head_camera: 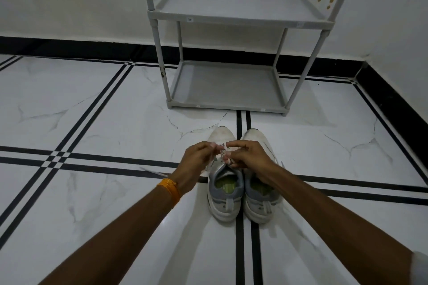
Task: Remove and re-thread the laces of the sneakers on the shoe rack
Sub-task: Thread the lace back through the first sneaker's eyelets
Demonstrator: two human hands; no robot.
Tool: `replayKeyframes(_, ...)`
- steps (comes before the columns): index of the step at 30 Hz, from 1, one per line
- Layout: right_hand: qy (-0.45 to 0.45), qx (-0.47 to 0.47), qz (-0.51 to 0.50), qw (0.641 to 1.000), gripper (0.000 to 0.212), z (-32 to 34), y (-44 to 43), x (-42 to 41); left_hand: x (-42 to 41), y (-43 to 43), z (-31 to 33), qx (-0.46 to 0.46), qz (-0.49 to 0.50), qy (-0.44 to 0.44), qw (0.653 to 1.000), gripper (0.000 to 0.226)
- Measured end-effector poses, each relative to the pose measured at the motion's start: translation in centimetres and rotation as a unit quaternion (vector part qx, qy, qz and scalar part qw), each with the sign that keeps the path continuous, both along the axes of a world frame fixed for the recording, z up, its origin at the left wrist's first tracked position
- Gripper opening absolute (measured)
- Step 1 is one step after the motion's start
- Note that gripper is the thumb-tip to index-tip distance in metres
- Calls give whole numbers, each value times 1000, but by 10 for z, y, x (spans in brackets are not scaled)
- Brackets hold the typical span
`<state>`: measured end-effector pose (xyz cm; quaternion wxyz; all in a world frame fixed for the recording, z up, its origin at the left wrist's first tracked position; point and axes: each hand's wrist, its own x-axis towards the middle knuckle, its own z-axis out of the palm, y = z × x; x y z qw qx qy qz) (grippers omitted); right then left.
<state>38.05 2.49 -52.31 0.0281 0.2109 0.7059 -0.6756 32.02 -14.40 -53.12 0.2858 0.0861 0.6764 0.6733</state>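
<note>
White sneakers (pixel 243 178) sit side by side on a marble-patterned floor (pixel 92 111), toes toward a grey two-shelf rack (pixel 234 18) by the wall.
Both shelves hold nothing. The left hand (pixel 196 162) and right hand (pixel 251 157) pinch the white lace (pixel 223 150) over the left shoe, fingertips pressed together; an orange bangle (pixel 170 188) rings the left wrist.

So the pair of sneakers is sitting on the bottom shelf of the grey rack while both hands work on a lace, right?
Not quite. The head view shows the sneakers on the tiled floor in front of the grey rack, not on its shelf. The left hand and right hand do work a lace.
</note>
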Motion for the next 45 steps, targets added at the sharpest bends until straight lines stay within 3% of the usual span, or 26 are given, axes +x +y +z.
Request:
replayKeyframes(5,28,31,-39,998,23,-2,-6,0,4,19,-8,0,53,112,992,20)
replayKeyframes(10,32,-13,-11,999,19,0,-3,3,7,23,-14,-56,49,233,970,18)
replayKeyframes(13,13,-42,15,999,21,1,1,3,7,25,-13,-65,51,260,962,18)
replayKeyframes(19,-17,-49,62,997,31,4,9,0,2,26,-8,-51,55,234,969,12)
replayKeyframes(25,8,25,100,995,35,8,9,0,-7,24,1,-50,42,40,997,54)
replayKeyframes(29,31,64,121,990,34,9,7,0,-14,22,9,-72,-24,-2,997,47)
replayKeyframes(34,54,130,105,985,35,4,1,2,-14,25,-2,-82,-83,88,989,22)
replayKeyframes(39,85,105,51,989,31,2,-5,12,-5,27,-6,-128,-24,191,973,19)
replayKeyframes(43,95,95,-29,991,17,-5,-9,21,3,27,-9,-155,-23,320,934,6)
replayKeyframes(45,92,106,-46,989,13,-7,-12,22,1,22,-9,-167,-39,342,924,3)
